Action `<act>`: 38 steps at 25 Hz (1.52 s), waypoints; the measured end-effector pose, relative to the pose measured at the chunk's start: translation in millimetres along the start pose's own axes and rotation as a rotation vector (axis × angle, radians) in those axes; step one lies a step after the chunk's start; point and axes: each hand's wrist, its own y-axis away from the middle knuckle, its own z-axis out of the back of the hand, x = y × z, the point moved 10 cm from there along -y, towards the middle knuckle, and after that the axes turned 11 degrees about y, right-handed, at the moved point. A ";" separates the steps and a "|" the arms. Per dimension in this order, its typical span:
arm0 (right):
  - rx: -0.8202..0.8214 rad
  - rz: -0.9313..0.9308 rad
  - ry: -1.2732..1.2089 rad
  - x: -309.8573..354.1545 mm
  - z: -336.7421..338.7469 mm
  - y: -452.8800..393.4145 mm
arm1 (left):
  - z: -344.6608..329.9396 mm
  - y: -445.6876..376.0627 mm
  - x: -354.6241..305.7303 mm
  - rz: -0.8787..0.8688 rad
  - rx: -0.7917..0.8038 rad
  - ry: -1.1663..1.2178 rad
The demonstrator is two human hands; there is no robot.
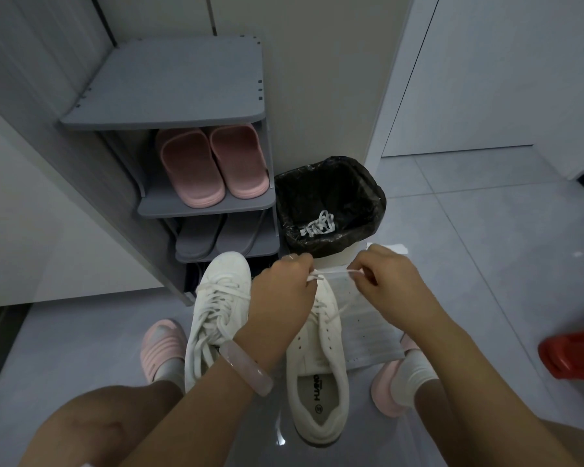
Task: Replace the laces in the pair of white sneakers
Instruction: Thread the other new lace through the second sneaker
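Standing at far left, a grey shoe rack (169, 116) against the wall, with one pair of pink slippers (213, 163) on its middle shelf and one pair of grey slippers (213, 237) on the shelf below. Lying on the grey tiled floor (469, 247) just in front of the rack, two white sneakers side by side: left sneaker (213, 315) fully laced, right sneaker (317, 372) partly hidden by the left hand (280, 291). Pinching a white lace (331, 272) above the right sneaker's toe, both hands, left hand's fingers curled round one end, right hand (391, 281) gripping the other. Beside the rack, one bin with a black liner (331, 203), holding a bundle of old laces (317, 224). Under the right sneaker, a sheet of white paper (368, 332). At far right, a red object (573, 355), blurred.
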 end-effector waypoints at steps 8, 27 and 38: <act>-0.177 -0.369 0.021 -31.8 10.4 13.8 | -29.7 2.5 23.8 0.050 0.238 -0.024; 0.551 -0.316 0.136 -62.4 -69.0 30.2 | -71.2 8.5 54.8 0.081 0.411 -0.109; 0.587 -0.087 -0.184 -9.5 -136.6 27.1 | -46.2 10.5 44.8 0.449 0.329 0.793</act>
